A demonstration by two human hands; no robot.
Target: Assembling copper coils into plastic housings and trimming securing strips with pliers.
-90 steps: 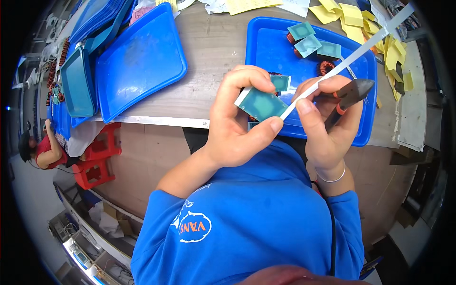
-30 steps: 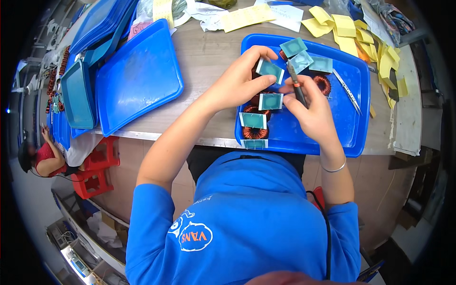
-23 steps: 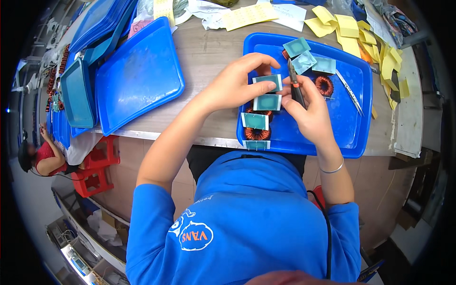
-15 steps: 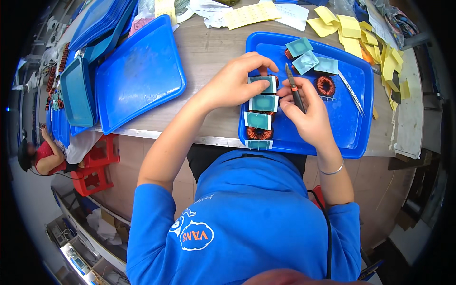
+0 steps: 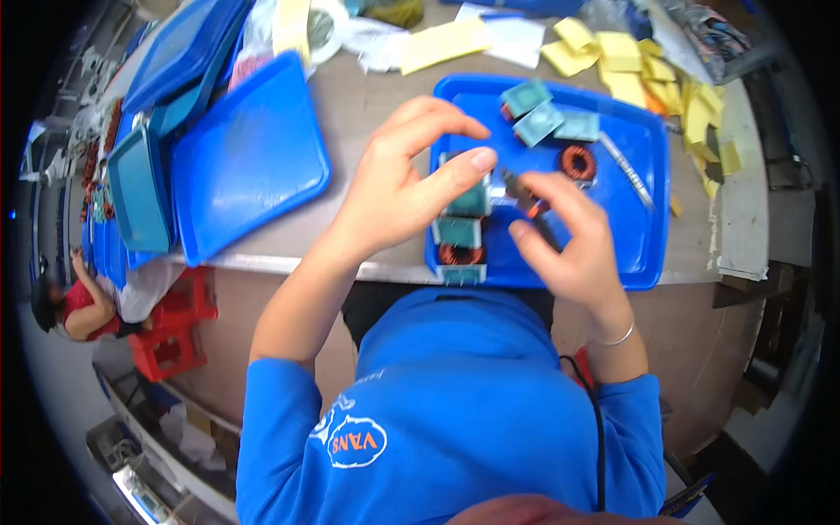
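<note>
1. The bare left hand [image 5: 398, 188] was poised over the left side of a shallow blue plastic tray [image 5: 604, 241]. Its grip was apart, with a wide gap between thumb and index finger and blue plastic showing through it.
2. A rectangular green-faced component [image 5: 468, 201] sat in the tray just below that thumb; I could not tell whether the hand touched it.
3. The bare right hand [image 5: 573, 254] had its grip clamped on a dark pointed hand tool with an orange-red band [image 5: 549, 231]. The tool lay between the parted thumb and index finger, tip toward the component. Blur hid whether its own jaws were apart.
4. Nearer the body, 2 more green rectangular faces [image 5: 458, 232] continued the column, with a copper-wire coil [image 5: 461, 255] between them.
5. At the tray's far edge lay 3 green rectangular pieces [image 5: 538, 124]; a copper ring coil [image 5: 577, 163] and a narrow whitish marked strip [image 5: 628, 171] were nearby.
6. The left thumb covered the column's far end, and a small white patch [image 5: 500, 194] beside the tool was too smeared to identify.
7. The tray rested on a greyish wood-grain bench [image 5: 350, 114], whose outer parts bent into the dark rim.
</note>
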